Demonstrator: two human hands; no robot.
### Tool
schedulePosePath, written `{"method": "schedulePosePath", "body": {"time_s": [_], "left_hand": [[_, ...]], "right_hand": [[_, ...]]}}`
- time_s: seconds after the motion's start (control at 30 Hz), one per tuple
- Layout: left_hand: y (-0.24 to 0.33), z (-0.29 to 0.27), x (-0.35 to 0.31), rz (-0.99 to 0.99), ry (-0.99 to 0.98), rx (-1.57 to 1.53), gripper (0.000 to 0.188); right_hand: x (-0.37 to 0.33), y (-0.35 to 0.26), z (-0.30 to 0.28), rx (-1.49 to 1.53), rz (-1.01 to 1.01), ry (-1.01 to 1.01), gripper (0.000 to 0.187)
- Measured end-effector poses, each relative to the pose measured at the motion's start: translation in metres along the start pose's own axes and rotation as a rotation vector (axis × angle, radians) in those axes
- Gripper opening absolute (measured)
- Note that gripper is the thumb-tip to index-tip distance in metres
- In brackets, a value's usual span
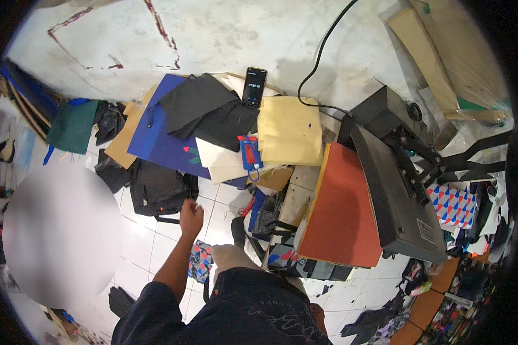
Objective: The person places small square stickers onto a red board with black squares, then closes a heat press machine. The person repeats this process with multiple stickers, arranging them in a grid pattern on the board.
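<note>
While the person's left hand point(191, 219) hung with fingers curled above the tiled floor point(217, 217), whether it gripped anything could not be told. Just beside it, by the blue sheet's point(147, 138) near edge, lay a black bag point(155, 190), long axis roughly left to right, right end toward the hand. The right hand was out of view.

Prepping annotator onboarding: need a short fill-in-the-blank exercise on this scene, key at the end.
1. The person's ____ hand is beside the black bag.
2. In the picture, the yellow sheet lies to the ____ of the black sheets.
3. A ____ with a dark screen shows above and left of the yellow sheet.
4. The floor tiles are ____.

Missing words: left; right; phone; white.
</note>
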State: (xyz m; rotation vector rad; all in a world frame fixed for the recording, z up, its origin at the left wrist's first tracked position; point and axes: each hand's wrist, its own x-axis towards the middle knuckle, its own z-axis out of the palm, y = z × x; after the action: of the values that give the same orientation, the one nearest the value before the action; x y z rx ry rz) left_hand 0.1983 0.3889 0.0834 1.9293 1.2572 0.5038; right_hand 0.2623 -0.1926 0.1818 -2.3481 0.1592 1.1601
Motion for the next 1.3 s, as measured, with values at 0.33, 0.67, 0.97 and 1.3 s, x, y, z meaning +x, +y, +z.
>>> {"method": "schedulePosePath", "body": {"time_s": [0.33, 0.67, 0.97, 1.3], "left_hand": [[-0.199, -0.028, -0.331, -0.276, -0.714, 0.757, 0.024], [-0.086, 0.056, -0.437, -0.366, -0.391, 0.085, 0.036], [-0.115, 0.002, -0.375, -0.645, -0.357, -0.249, 0.032], [-0.154, 0.019, -0.43, -0.258, -0.658, 0.19, 0.006]], "right_hand": [[0.116, 0.076, -0.069, -0.661, -0.689, -0.358, 0.02], [0.159, 0.143, -0.116, -0.78, -0.788, -0.536, 0.022], [0.093, 0.157, -0.093, -0.331, -0.253, -0.371, 0.023], [0.06, 0.212, -0.093, 0.074, -0.09, -0.101, 0.029]]}}
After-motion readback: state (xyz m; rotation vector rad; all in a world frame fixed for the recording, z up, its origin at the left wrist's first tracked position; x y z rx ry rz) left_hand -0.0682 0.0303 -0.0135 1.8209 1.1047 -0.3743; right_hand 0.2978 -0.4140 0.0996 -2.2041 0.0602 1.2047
